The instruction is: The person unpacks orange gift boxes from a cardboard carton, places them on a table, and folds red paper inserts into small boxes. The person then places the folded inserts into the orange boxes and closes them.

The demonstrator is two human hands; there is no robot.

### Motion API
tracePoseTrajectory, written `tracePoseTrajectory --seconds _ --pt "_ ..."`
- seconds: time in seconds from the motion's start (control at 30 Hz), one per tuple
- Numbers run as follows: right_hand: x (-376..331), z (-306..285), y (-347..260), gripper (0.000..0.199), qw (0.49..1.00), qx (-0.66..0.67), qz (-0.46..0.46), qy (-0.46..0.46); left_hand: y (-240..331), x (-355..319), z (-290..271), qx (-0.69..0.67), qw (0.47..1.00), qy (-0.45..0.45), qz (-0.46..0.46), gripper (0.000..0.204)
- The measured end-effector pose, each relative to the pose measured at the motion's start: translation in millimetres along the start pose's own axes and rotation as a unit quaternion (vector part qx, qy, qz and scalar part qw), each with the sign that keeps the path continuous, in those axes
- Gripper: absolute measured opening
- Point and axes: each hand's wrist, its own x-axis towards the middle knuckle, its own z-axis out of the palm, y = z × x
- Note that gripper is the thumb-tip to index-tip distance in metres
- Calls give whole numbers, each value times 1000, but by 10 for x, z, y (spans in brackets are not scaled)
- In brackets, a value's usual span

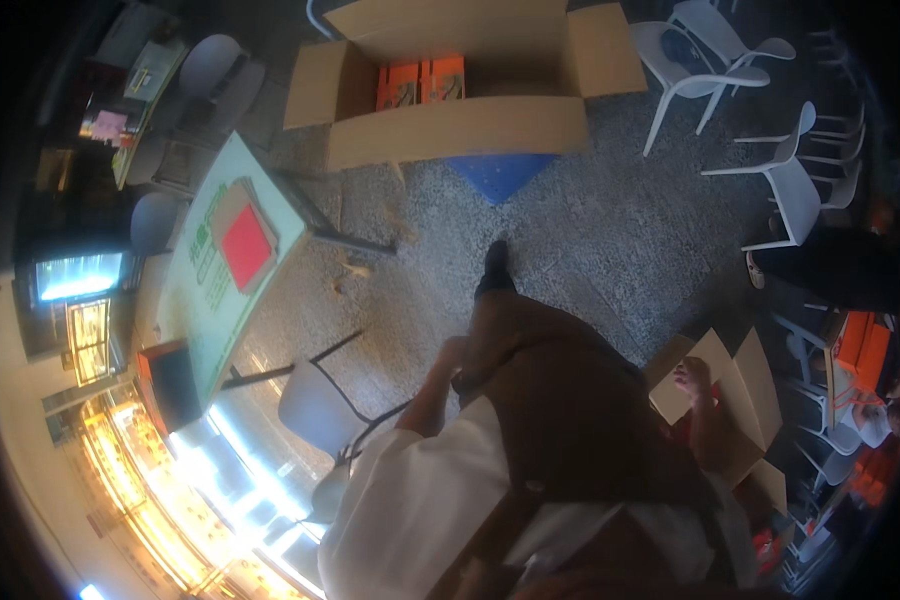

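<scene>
Floor stretches ahead; right hand at edge of carton, left hand by knee; both grips unclear.

Single fisheye head view, worn at head height, facing steeply down. Wearer's body at six o'clock, nearest the lens. Floor mid-field, farther off. Large carton at twelve, well ahead. Coverage spans the table between nine and ten and the smaller carton near four. Straight edges bow toward the dark rim.
</scene>
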Motion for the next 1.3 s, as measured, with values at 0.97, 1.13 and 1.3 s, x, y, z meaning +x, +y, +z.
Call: tracePoseTrajectory --seconds 0.97,1.13,1.3 --pt "288 6079 -4728 52 845 -389 -332 -157 -1668 4902 -4583 164 985 40 23 32" --pt "1888 7056 -4537 78 883 -389 -206 -161 -877 5497 -4726 -261 957 -41 -122 37" --pt "2542 7925 -4538 91 890 -403 -145 -154 -1247 6314 -3978 -223 960 -29 -165 42"
